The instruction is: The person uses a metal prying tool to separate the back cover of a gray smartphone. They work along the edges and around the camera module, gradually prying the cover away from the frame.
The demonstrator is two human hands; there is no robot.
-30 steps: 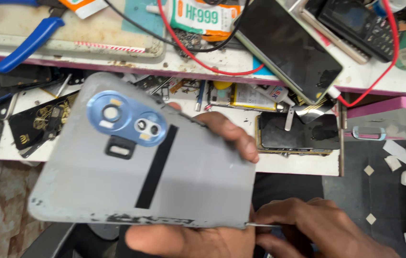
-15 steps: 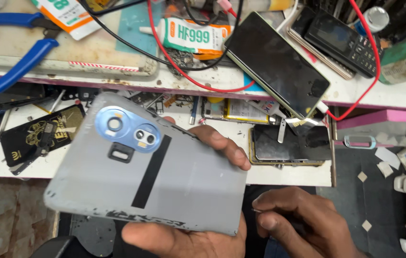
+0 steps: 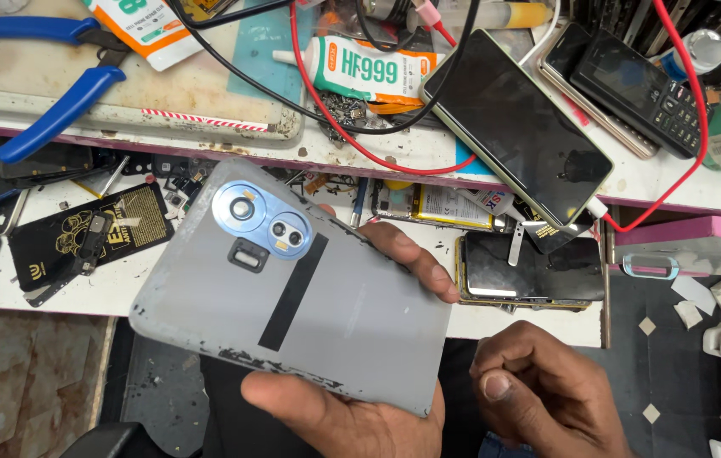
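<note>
Head view: looking down on a cluttered repair surface [image 3: 207,293], read from left to right.
Far left: blue-handled pliers [image 3: 55,106] are lying on the upper shelf; a black card with gold print [image 3: 93,242] is lying on the lower surface.
Back cover: a grey phone back cover [image 3: 326,326], with a blue camera ring and a black strip, is being held in the air before the surface, its long axis running from upper left down to lower right.
Left hand: the left hand [image 3: 360,416] is clamping the cover, thumb on the lower edge, fingers curling over the upper right edge; its grip is holding the cover firmly.
Right hand: the right hand [image 3: 547,394] is hovering just beside the cover's lower right corner, its grip narrow, fingers curled in; whether it pinches anything I cannot tell.
Relation: the cover is lying to the left of the right hand, which is the nearer free hand.
Right side: a glue tube [image 3: 369,72], a red wire [image 3: 352,140], a dark-screened smartphone [image 3: 517,127] and a keypad phone [image 3: 640,89] are lying well apart from both hands, blocking nothing.
</note>
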